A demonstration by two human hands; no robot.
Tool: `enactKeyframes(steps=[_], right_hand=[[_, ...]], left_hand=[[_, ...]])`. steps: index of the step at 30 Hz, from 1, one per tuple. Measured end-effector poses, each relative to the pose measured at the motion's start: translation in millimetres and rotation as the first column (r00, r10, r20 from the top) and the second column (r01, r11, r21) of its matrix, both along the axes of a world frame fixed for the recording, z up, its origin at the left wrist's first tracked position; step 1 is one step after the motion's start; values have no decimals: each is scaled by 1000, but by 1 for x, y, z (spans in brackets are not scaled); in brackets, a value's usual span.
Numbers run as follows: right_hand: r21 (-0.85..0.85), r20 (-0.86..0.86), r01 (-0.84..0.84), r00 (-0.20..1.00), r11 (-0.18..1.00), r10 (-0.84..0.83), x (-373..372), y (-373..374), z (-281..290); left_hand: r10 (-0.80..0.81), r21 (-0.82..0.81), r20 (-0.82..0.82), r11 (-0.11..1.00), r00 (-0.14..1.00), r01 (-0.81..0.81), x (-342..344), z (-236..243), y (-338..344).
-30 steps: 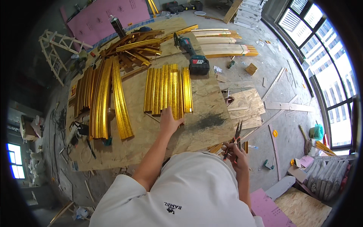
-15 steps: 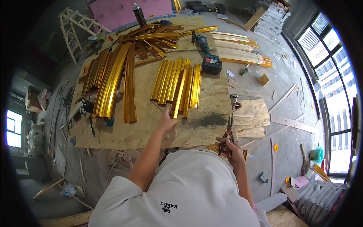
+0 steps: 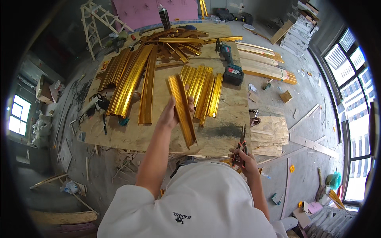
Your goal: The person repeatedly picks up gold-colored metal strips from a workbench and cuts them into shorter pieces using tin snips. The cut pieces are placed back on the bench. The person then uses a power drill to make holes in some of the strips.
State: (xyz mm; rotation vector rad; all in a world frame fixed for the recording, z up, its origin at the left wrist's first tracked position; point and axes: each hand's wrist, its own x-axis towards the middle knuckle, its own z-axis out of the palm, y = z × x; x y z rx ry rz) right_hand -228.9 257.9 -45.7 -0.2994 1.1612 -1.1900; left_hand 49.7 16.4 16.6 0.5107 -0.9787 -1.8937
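left grip clasps a gold strip; dark lettering marks the shirt.

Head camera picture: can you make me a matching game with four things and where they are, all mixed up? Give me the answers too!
Things
1. Pliers
2. Slanting gold strip in front of the short gold row
3. Power tool
4. Teal bucket

Places
A. On the floor, near the window
B. In the left hand
C. In the right hand
D. Lying on the wooden table

Right pairs: 1-C, 2-B, 3-D, 4-A
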Motion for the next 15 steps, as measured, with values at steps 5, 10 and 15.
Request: enactKeyframes(steps=[5, 10, 15], right_hand=[[-49, -229, -110, 969, 993, 96, -6, -9, 20], [-123, -810, -367, 574, 922, 121, -12, -33, 68], [-137, -930, -501, 363, 854, 63, -11, -48, 92]], left_hand=[[42, -138, 333, 990, 942, 4, -32, 17, -20], [27, -247, 674, 950, 738, 190, -59, 19, -9], [-166, -151, 768, 892, 618, 426, -80, 36, 12]])
